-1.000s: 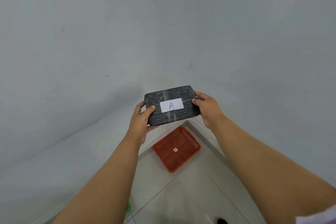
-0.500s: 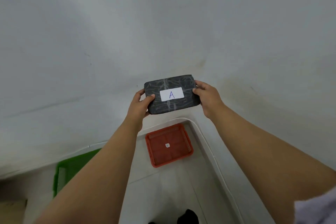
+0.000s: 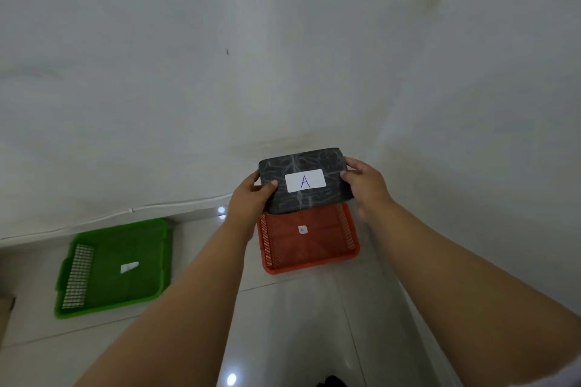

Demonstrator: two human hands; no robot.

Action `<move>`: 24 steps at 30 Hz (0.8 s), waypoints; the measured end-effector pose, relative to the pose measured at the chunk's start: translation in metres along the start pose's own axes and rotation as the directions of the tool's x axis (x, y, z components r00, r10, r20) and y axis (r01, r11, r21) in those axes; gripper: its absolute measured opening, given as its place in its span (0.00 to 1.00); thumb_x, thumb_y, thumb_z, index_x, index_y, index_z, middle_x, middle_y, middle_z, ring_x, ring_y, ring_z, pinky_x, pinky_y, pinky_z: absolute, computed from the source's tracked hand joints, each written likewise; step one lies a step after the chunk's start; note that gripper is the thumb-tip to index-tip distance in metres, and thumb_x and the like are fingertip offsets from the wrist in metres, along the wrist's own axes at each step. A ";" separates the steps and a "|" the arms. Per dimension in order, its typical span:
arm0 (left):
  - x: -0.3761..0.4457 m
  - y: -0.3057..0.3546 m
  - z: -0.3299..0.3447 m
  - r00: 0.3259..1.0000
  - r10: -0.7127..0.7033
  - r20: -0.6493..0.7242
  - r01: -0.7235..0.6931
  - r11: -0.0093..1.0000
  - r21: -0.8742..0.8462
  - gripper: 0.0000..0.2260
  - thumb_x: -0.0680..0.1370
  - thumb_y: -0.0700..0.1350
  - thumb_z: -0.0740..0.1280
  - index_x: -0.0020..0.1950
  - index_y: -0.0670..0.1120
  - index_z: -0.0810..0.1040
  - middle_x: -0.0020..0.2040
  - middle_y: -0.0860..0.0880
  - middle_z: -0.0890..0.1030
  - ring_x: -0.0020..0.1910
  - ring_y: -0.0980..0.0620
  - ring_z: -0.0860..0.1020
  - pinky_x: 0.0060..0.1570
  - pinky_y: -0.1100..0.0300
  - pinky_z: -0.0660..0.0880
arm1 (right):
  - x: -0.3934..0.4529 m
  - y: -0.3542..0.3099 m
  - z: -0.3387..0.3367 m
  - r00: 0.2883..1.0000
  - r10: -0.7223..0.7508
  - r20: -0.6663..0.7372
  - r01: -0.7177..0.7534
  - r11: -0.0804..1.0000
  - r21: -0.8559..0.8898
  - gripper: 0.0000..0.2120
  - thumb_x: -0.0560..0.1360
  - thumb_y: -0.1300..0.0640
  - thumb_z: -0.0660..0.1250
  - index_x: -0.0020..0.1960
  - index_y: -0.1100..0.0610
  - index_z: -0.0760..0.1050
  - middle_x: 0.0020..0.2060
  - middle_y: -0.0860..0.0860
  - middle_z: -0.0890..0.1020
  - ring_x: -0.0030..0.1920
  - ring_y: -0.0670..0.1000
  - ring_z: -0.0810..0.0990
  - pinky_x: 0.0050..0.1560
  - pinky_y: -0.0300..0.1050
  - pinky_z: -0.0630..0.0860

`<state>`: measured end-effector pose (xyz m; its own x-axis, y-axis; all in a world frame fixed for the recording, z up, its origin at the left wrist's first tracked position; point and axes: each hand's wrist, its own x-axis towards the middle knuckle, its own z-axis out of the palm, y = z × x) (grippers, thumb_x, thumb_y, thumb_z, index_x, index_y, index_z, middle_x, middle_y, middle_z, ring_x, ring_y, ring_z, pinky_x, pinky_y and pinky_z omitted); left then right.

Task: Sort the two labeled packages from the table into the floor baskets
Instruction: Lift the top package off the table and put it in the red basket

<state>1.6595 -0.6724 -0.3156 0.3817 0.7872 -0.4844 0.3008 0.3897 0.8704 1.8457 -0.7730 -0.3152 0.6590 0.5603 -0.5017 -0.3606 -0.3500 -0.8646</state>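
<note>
I hold a dark grey package with a white label marked "A" in both hands, flat and at arm's length. My left hand grips its left end and my right hand grips its right end. Right below the package, on the floor, sits a red basket with a small white tag inside. A green basket with a white tag lies on the floor to the left. The second package is not in view.
Both baskets stand on pale floor tiles against a white wall that fills the upper view. A white cable runs along the wall's base. A brown edge shows at far left.
The view has turned left and down: the green basket has come fully into sight and the red basket now lies directly under the package. Both hands keep the same grip.
</note>
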 end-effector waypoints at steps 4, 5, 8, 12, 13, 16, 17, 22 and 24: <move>0.081 -0.115 0.011 0.999 -0.009 -0.037 0.010 0.999 0.046 0.27 0.75 0.44 0.71 0.73 0.47 0.68 0.58 0.41 0.81 0.54 0.44 0.81 0.60 0.44 0.77 | 0.089 0.117 0.011 1.000 0.000 -0.011 0.000 1.000 -0.003 0.17 0.76 0.67 0.63 0.63 0.58 0.77 0.47 0.53 0.83 0.45 0.51 0.82 0.45 0.45 0.80; 0.103 -0.144 0.014 0.999 -0.010 -0.041 0.013 0.998 0.059 0.28 0.74 0.43 0.71 0.73 0.46 0.67 0.60 0.41 0.80 0.57 0.43 0.80 0.60 0.44 0.76 | 0.110 0.144 0.013 1.000 -0.005 -0.016 0.005 1.000 -0.019 0.16 0.76 0.67 0.64 0.63 0.59 0.77 0.48 0.53 0.82 0.47 0.51 0.82 0.46 0.46 0.81; 0.159 -0.219 0.023 0.999 0.017 -0.043 -0.011 0.991 0.132 0.29 0.72 0.42 0.72 0.71 0.44 0.68 0.62 0.44 0.79 0.58 0.44 0.79 0.61 0.45 0.76 | 0.166 0.216 0.019 0.998 -0.007 -0.056 0.005 1.000 -0.030 0.15 0.75 0.66 0.66 0.61 0.61 0.76 0.52 0.56 0.81 0.47 0.52 0.81 0.46 0.47 0.80; 0.208 -0.284 0.035 0.997 0.057 -0.052 -0.043 0.968 0.248 0.30 0.72 0.38 0.72 0.71 0.42 0.64 0.60 0.45 0.77 0.59 0.43 0.78 0.62 0.46 0.75 | 0.216 0.285 0.024 0.996 -0.021 -0.085 0.014 0.997 -0.076 0.14 0.74 0.66 0.65 0.59 0.60 0.73 0.54 0.59 0.79 0.47 0.53 0.78 0.47 0.49 0.78; 0.215 -0.295 0.039 0.997 0.059 -0.049 -0.043 0.959 0.280 0.31 0.72 0.37 0.72 0.71 0.43 0.64 0.61 0.44 0.77 0.59 0.43 0.78 0.61 0.46 0.75 | 0.224 0.297 0.024 0.996 -0.026 -0.088 0.018 0.996 -0.091 0.13 0.74 0.66 0.65 0.58 0.59 0.73 0.55 0.61 0.79 0.50 0.54 0.78 0.50 0.51 0.78; 0.232 -0.322 0.045 0.997 0.068 -0.029 -0.052 0.926 0.374 0.31 0.72 0.37 0.72 0.72 0.43 0.63 0.64 0.40 0.77 0.60 0.42 0.78 0.61 0.46 0.76 | 0.241 0.327 0.026 0.997 -0.024 -0.067 0.016 0.992 -0.122 0.15 0.74 0.68 0.62 0.60 0.60 0.72 0.56 0.60 0.79 0.52 0.56 0.77 0.49 0.49 0.77; 0.237 -0.330 0.045 0.997 0.073 -0.027 -0.056 0.919 0.389 0.31 0.72 0.38 0.72 0.72 0.43 0.63 0.64 0.39 0.77 0.60 0.42 0.77 0.61 0.46 0.75 | 0.244 0.334 0.026 0.998 -0.024 -0.055 0.016 0.990 -0.140 0.16 0.74 0.69 0.61 0.61 0.60 0.72 0.57 0.60 0.78 0.52 0.55 0.77 0.46 0.47 0.77; 0.242 -0.350 0.046 0.996 0.085 -0.023 -0.067 0.906 0.417 0.27 0.74 0.42 0.69 0.72 0.44 0.66 0.65 0.41 0.78 0.61 0.42 0.77 0.63 0.48 0.74 | 0.249 0.353 0.029 0.999 0.011 0.034 -0.004 0.984 -0.178 0.20 0.74 0.73 0.60 0.64 0.62 0.72 0.56 0.60 0.80 0.47 0.52 0.79 0.39 0.42 0.76; 0.240 -0.350 0.046 0.995 0.099 -0.017 -0.082 0.900 0.428 0.24 0.75 0.42 0.68 0.71 0.45 0.68 0.65 0.41 0.78 0.61 0.42 0.77 0.61 0.53 0.73 | 0.250 0.357 0.033 0.999 0.007 0.041 0.001 0.982 -0.187 0.21 0.74 0.74 0.60 0.66 0.62 0.71 0.57 0.60 0.80 0.47 0.52 0.79 0.38 0.41 0.76</move>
<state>1.6862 -0.6425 -0.7404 0.3949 0.8296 -0.3947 0.6137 0.0816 0.7853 1.8603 -0.7333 -0.7499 0.6292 0.5881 -0.5082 -0.2303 -0.4834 -0.8445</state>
